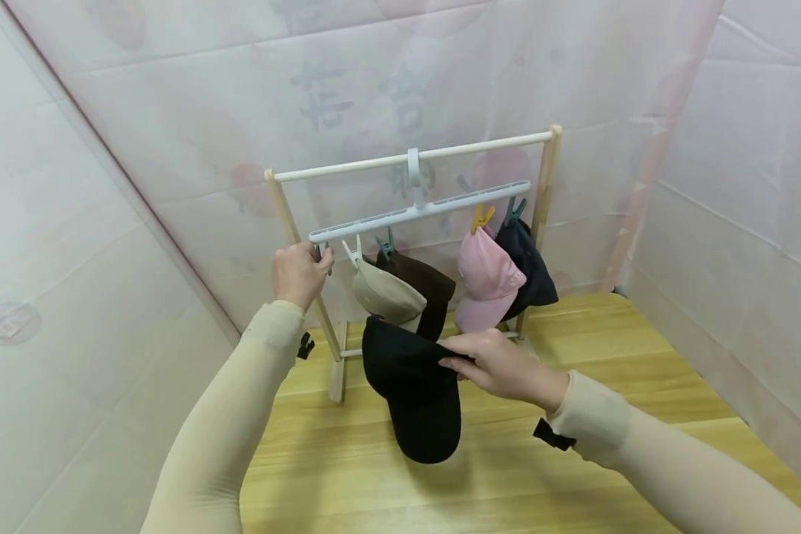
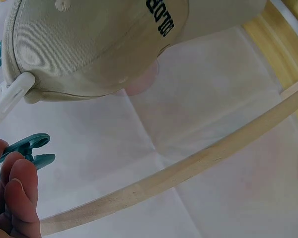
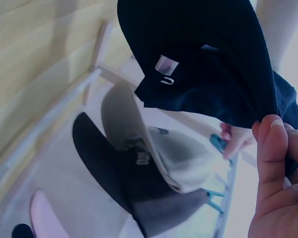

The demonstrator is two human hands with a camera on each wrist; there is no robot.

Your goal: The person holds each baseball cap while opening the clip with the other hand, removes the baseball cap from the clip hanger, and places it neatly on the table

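Note:
My right hand (image 1: 487,363) pinches the edge of a black cap (image 1: 414,393), which hangs below it in front of the rack; the black cap (image 3: 203,59) fills the top of the right wrist view beside my fingers (image 3: 273,148). My left hand (image 1: 300,271) is raised to the left end of the white clip hanger (image 1: 420,211) and pinches a teal clip (image 2: 32,148) there. A beige cap (image 1: 387,293) and a brown cap (image 1: 420,278) hang on clips just right of that hand. The beige cap (image 2: 94,44) is clipped by a white peg (image 2: 7,99).
A pink cap (image 1: 487,278) and a dark navy cap (image 1: 527,267) hang at the hanger's right end. The hanger hooks on a wooden rack (image 1: 547,193) standing on a wooden floor (image 1: 574,371). Pale sheeted walls close in on the left, back and right.

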